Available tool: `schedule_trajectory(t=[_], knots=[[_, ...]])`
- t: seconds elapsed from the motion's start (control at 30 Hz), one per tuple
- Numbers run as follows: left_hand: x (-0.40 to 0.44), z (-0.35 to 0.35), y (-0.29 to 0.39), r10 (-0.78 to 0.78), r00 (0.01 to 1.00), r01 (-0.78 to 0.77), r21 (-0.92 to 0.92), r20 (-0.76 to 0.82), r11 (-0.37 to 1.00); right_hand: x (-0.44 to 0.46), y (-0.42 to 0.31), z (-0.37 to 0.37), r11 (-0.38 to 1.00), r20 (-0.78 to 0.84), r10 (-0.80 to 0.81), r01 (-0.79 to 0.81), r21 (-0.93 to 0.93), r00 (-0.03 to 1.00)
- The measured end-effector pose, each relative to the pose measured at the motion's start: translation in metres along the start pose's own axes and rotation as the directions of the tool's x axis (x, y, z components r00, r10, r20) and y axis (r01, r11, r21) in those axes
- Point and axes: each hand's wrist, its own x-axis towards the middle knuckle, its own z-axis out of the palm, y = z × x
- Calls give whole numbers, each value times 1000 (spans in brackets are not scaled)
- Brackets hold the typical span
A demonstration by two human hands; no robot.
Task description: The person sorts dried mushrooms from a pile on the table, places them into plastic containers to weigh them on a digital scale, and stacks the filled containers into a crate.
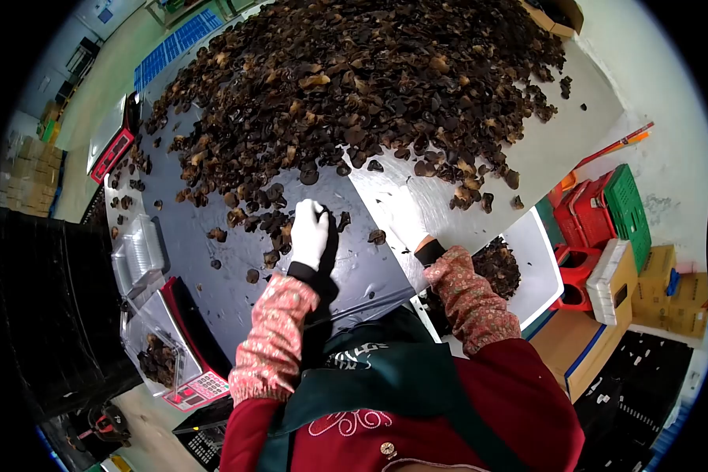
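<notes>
A big heap of dark brown wood ear mushrooms (354, 86) covers the far part of the table, with loose pieces scattered on the grey sheet (275, 315). My left hand (308, 236), in a white glove, rests low over the sheet beside several mushrooms, its fingers curled in. What they hold, if anything, is hidden. To its right, my right hand (405, 220), also white-gloved, lies over the shiny bright part of the table with its fingers stretched out. Glare blurs its outline. Single mushrooms lie between the two hands.
At left stands a red scale (197, 391) with a clear container (153, 346) of mushrooms on it, beside stacked clear trays (138, 252). Another scale (112, 153) sits farther back. At right are a white bin (535, 256) with mushrooms, red and green crates (625, 208), and cardboard boxes (676, 295).
</notes>
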Motion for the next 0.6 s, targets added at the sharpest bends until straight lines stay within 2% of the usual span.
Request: schedule_trajectory(t=[0.03,0.07,0.1,0.17,0.2,0.23,0.27,0.3,0.33,0.37,0.43,0.47,0.5,0.53,0.57,0.6], knots=[[-1,-12,9,-118,992,126,-189,54,974,2,8,-1,981,-6,79,-76,179,997],[-11,-26,19,-279,937,349,-498,211,794,1,13,0,924,7,157,-149,353,988],[-18,-39,26,-271,895,445,-675,354,588,3,7,-6,921,12,163,-157,356,986],[-33,-53,34,-243,792,609,-757,561,239,19,-24,-39,803,105,326,-333,494,940],[-43,-49,30,-147,773,631,-771,617,81,23,-47,-50,804,23,245,-216,554,969],[-49,-46,32,-76,711,697,-715,699,-49,26,-69,-60,801,73,148,-163,576,986],[-53,-43,36,-114,693,686,-699,712,-201,22,-88,-55,796,203,99,-200,571,974],[-56,-40,39,-146,670,654,-672,728,-348,22,-106,-58,886,264,-61,-70,458,963],[-54,-43,50,-204,640,613,-652,741,-446,15,-123,-61,913,173,-86,8,408,981],[-53,-49,59,-247,627,600,-661,739,-451,11,-133,-65,933,82,-119,83,350,990],[-64,-48,40,-186,690,588,-692,699,-420,17,-127,-80,796,228,-37,-110,596,973],[-69,-47,23,-137,687,597,-662,714,-453,10,-113,-69,813,127,41,-107,573,991],[-72,-51,23,-252,638,595,-673,728,-439,2,-96,-65,912,-19,39,-28,410,999],[-77,-56,21,-262,643,596,-684,720,-420,-8,-81,-64,955,-39,35,-22,296,999],[-83,-59,20,-269,648,597,-695,713,-401,-20,-70,-57,955,102,102,-126,267,990],[-87,-63,27,-323,640,598,-716,697,-361,-32,-57,-50,971,156,46,-81,225,987]])
